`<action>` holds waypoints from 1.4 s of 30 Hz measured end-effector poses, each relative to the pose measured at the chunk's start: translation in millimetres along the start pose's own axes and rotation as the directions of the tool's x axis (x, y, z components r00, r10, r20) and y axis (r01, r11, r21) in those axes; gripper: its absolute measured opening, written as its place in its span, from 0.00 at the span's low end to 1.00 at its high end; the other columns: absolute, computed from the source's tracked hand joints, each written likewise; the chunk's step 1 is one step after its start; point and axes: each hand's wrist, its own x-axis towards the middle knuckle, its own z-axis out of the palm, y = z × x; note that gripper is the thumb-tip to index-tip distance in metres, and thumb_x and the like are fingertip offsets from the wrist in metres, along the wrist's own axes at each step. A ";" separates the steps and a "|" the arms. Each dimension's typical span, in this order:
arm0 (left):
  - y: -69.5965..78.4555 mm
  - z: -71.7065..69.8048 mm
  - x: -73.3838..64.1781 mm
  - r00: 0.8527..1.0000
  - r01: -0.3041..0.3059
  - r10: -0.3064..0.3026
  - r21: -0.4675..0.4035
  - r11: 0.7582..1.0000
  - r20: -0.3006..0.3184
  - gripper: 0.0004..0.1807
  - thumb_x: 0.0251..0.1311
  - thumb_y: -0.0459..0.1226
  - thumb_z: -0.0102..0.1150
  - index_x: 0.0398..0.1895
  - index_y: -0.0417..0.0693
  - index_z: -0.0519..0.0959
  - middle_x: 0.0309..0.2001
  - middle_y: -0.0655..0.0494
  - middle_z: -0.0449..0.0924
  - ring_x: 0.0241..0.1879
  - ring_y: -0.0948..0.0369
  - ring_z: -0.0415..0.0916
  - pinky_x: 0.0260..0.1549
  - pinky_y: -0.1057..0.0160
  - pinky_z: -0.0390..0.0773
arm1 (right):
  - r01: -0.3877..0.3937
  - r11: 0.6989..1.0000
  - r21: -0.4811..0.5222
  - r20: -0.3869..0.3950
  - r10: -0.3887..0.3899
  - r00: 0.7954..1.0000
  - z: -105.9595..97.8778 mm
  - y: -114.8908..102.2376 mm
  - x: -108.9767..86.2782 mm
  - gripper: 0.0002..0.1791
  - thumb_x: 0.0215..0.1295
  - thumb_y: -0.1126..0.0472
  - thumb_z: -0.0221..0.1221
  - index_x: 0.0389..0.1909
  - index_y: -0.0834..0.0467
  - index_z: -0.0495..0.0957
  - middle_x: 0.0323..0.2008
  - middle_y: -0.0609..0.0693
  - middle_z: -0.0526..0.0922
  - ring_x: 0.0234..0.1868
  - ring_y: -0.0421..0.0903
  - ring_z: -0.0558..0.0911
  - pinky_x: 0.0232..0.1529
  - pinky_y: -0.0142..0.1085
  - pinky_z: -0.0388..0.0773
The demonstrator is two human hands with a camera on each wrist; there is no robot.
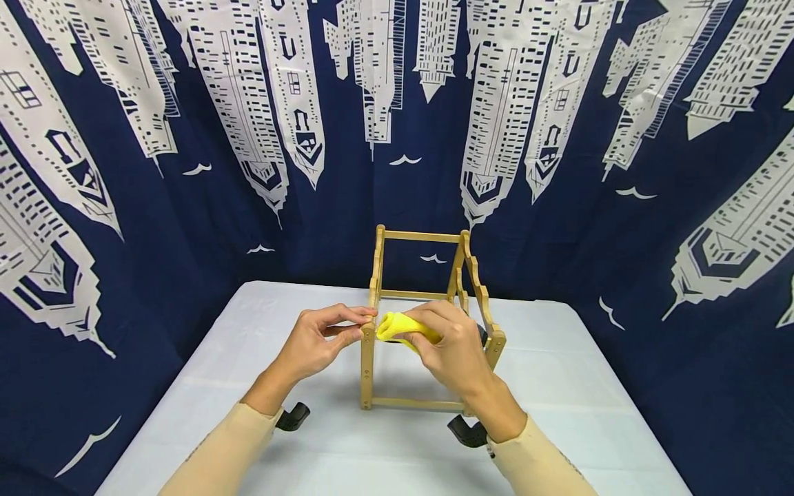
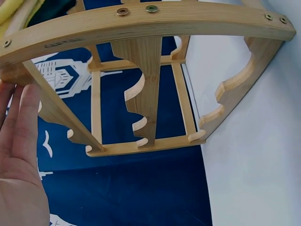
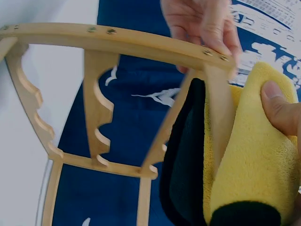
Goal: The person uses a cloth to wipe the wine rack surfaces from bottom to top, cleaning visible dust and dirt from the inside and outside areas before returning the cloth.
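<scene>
A light wooden rack [image 1: 367, 372] with scalloped rails stands on the table in front of me. My left hand [image 1: 319, 341] pinches its near left upper corner between thumb and fingers. In the left wrist view, the fingers of that hand [image 2: 21, 141] reach along the corner. My right hand [image 1: 455, 344] holds a folded yellow cloth [image 1: 403, 325] at the top near crossbar, just right of the left fingertips. The right wrist view shows the cloth [image 3: 254, 155] folded around the bar, its dark side and black edging showing, with the right thumb pressed on the yellow side.
White cloth covers the table [image 1: 248, 441] under the rack. A navy curtain [image 1: 347, 207] printed with white buildings and birds hangs behind and at both sides. Black curved pieces [image 1: 293, 417] show beneath both wrists.
</scene>
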 end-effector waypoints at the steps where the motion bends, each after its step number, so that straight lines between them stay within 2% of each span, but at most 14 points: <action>1: 0.0 -0.2 0.1 1.000 -0.002 0.002 0.003 1.000 -0.003 0.11 0.75 0.26 0.75 0.54 0.46 0.93 0.66 0.41 0.93 0.71 0.68 0.89 0.62 0.62 0.95 | -0.005 1.000 0.014 -0.013 0.005 1.000 -3.0 0.7 1.5 0.18 0.55 0.69 0.89 0.46 0.60 0.96 0.43 0.51 0.96 0.44 0.50 0.94 0.42 0.39 0.94; 7: 0.5 1.6 2.3 1.000 -0.011 0.011 0.000 1.000 -0.020 0.09 0.75 0.27 0.75 0.54 0.44 0.93 0.65 0.41 0.94 0.69 0.67 0.90 0.60 0.63 0.96 | -0.020 1.000 0.014 -0.086 0.021 0.996 -23.7 6.9 9.7 0.16 0.57 0.71 0.88 0.45 0.61 0.96 0.43 0.53 0.96 0.40 0.50 0.94 0.39 0.29 0.92; 12: 0.7 4.3 4.8 0.999 0.012 -0.011 0.011 1.000 -0.033 0.10 0.74 0.28 0.76 0.54 0.45 0.93 0.65 0.43 0.95 0.68 0.69 0.90 0.59 0.65 0.95 | -0.043 0.999 0.006 -0.149 0.043 0.988 -41.8 13.1 15.8 0.16 0.58 0.70 0.87 0.46 0.62 0.96 0.43 0.54 0.97 0.39 0.51 0.93 0.44 0.21 0.88; 16: 0.7 3.7 4.0 0.999 -0.009 0.010 0.010 1.000 -0.046 0.10 0.72 0.26 0.77 0.52 0.43 0.94 0.63 0.42 0.95 0.67 0.68 0.91 0.57 0.65 0.96 | -0.069 0.998 0.013 -0.220 0.071 0.973 -54.4 19.4 20.1 0.15 0.60 0.72 0.85 0.47 0.62 0.96 0.43 0.55 0.97 0.38 0.51 0.92 0.47 0.15 0.83; 19: 0.7 3.0 3.1 0.998 -0.026 0.026 0.002 1.000 -0.049 0.10 0.71 0.25 0.77 0.52 0.42 0.94 0.62 0.40 0.95 0.67 0.66 0.92 0.56 0.65 0.96 | -0.080 0.997 -0.003 -0.275 0.076 0.958 -64.3 26.3 22.9 0.15 0.60 0.73 0.85 0.47 0.62 0.97 0.43 0.56 0.97 0.37 0.49 0.91 0.46 0.14 0.81; 25: 1.8 0.2 0.6 0.998 -0.021 0.022 0.008 1.000 -0.058 0.11 0.71 0.24 0.77 0.52 0.43 0.94 0.62 0.40 0.95 0.66 0.69 0.91 0.57 0.66 0.96 | -0.119 0.991 -0.064 -0.330 0.091 0.939 -84.6 47.5 25.5 0.15 0.61 0.72 0.85 0.48 0.62 0.97 0.43 0.58 0.97 0.42 0.33 0.86 0.49 0.13 0.79; 29: 2.0 -0.5 -0.1 0.998 -0.038 0.039 0.023 0.999 -0.050 0.11 0.70 0.24 0.77 0.52 0.43 0.94 0.61 0.40 0.96 0.65 0.68 0.92 0.57 0.65 0.96 | -0.198 0.973 -0.117 -0.376 0.141 0.916 -101.9 66.4 18.3 0.15 0.62 0.70 0.85 0.49 0.64 0.96 0.44 0.61 0.97 0.46 0.21 0.81 0.51 0.12 0.76; 31: 2.4 -0.3 -0.3 0.998 -0.038 0.039 0.033 0.999 -0.046 0.12 0.70 0.25 0.78 0.52 0.44 0.94 0.61 0.41 0.96 0.65 0.66 0.93 0.57 0.65 0.96 | -0.255 0.956 -0.142 -0.405 0.179 0.896 -110.4 78.4 11.5 0.15 0.62 0.70 0.86 0.49 0.65 0.96 0.44 0.63 0.96 0.48 0.18 0.80 0.52 0.10 0.76; 34: 2.0 -0.2 -0.9 0.999 -0.024 0.027 0.050 0.998 -0.047 0.12 0.70 0.26 0.78 0.52 0.46 0.94 0.61 0.44 0.96 0.65 0.65 0.93 0.57 0.64 0.96 | -0.326 0.926 -0.193 -0.427 0.220 0.877 -122.2 100.5 -2.3 0.15 0.63 0.69 0.85 0.49 0.66 0.96 0.44 0.65 0.96 0.46 0.30 0.88 0.54 0.08 0.73; 36: 2.1 0.1 -1.6 0.999 -0.015 0.018 0.061 0.998 -0.051 0.12 0.71 0.26 0.78 0.52 0.47 0.95 0.62 0.45 0.96 0.65 0.64 0.93 0.56 0.65 0.96 | -0.361 0.904 -0.229 -0.420 0.243 0.874 -127.9 117.2 -14.7 0.15 0.63 0.69 0.85 0.50 0.66 0.96 0.44 0.66 0.96 0.45 0.47 0.92 0.54 0.08 0.70; 37: 2.0 0.3 -2.0 0.999 -0.009 0.012 0.065 0.998 -0.053 0.12 0.71 0.26 0.78 0.52 0.48 0.95 0.62 0.46 0.96 0.65 0.64 0.93 0.56 0.65 0.96 | -0.375 0.891 -0.256 -0.404 0.254 0.879 -130.5 125.8 -22.1 0.16 0.64 0.69 0.85 0.50 0.67 0.95 0.45 0.67 0.95 0.45 0.56 0.93 0.53 0.12 0.71; 39: 2.3 0.6 -2.9 0.998 0.000 0.004 0.070 0.998 -0.055 0.12 0.71 0.27 0.78 0.52 0.48 0.95 0.62 0.47 0.96 0.66 0.64 0.93 0.56 0.65 0.96 | -0.390 0.864 -0.317 -0.358 0.272 0.893 -134.5 143.1 -38.6 0.17 0.64 0.70 0.84 0.52 0.69 0.94 0.46 0.69 0.95 0.47 0.69 0.91 0.52 0.26 0.79; 40: 2.6 0.7 -3.2 0.999 0.002 0.002 0.070 0.998 -0.054 0.12 0.71 0.27 0.78 0.53 0.48 0.94 0.63 0.47 0.96 0.66 0.64 0.93 0.56 0.65 0.96 | -0.393 0.850 -0.350 -0.325 0.283 0.902 -136.4 152.1 -48.1 0.17 0.64 0.70 0.84 0.52 0.69 0.94 0.47 0.69 0.94 0.47 0.72 0.90 0.52 0.35 0.82; 42: 3.2 0.7 -3.8 0.999 0.009 -0.006 0.071 0.997 -0.053 0.12 0.72 0.27 0.78 0.53 0.49 0.94 0.63 0.47 0.96 0.66 0.64 0.92 0.57 0.65 0.96 | -0.402 0.814 -0.419 -0.255 0.319 0.913 -138.9 169.3 -69.3 0.18 0.64 0.70 0.83 0.53 0.70 0.93 0.48 0.70 0.94 0.49 0.75 0.88 0.50 0.55 0.82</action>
